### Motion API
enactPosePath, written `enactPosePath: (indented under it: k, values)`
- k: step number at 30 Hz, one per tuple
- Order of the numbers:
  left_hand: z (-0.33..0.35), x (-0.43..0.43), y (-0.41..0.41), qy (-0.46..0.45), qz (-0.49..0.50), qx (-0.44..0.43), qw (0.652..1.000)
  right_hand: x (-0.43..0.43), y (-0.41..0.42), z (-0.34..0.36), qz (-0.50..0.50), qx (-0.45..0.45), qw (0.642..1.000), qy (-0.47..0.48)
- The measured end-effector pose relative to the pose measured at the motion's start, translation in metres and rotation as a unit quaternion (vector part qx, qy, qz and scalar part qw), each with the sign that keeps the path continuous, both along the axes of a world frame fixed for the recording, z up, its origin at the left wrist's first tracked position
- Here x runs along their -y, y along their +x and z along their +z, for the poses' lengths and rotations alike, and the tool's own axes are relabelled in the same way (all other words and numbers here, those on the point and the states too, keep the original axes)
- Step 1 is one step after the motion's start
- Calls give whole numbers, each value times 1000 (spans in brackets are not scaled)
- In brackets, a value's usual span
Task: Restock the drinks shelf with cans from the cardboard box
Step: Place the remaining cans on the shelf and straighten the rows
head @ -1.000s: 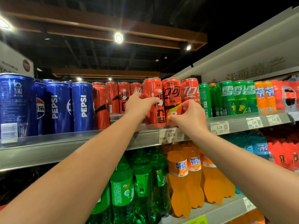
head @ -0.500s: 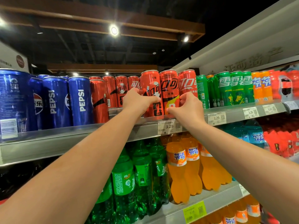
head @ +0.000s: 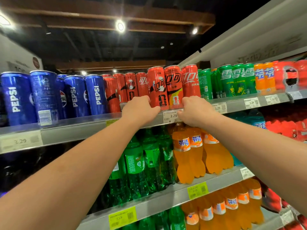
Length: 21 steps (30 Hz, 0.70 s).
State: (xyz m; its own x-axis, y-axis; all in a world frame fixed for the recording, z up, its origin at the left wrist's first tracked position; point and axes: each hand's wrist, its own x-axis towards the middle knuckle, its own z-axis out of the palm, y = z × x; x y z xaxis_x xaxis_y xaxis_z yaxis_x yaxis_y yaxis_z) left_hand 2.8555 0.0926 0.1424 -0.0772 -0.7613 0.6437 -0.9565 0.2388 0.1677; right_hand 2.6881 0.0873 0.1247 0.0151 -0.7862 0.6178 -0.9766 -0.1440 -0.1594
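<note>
Your two hands are up at the front lip of the drinks shelf [head: 83,128], at the foot of three red cans.

The shelf runs across your whole view, with blue Pepsi cans [head: 96,95] on its left part, green cans [head: 235,80] on its right part, and green bottles [head: 149,163] and orange bottles [head: 184,155] on the shelf below. The three red cans [head: 173,87] stand upright side by side at the front edge, between the blue and the green. Your left hand [head: 139,112] sits against the base of the leftmost one, fingers curled. Your right hand [head: 196,112] is at the base of the rightmost, fingers curled too. You see only the backs of both hands, so you cannot tell whether either grips a can. A 3.29 price tag [head: 171,116] shows on the lip between them.
</note>
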Motion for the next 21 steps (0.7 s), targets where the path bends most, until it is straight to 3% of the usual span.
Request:
enactPosePath:
  k: [6, 21]
  values:
    - [-29, -42, -10, -20, 75, 121, 990, -23, -1, -12, 31, -76, 994, 76]
    - [-165, -158, -38, 210, 238, 130, 939, -97, 5, -133, 201, -190, 947, 161]
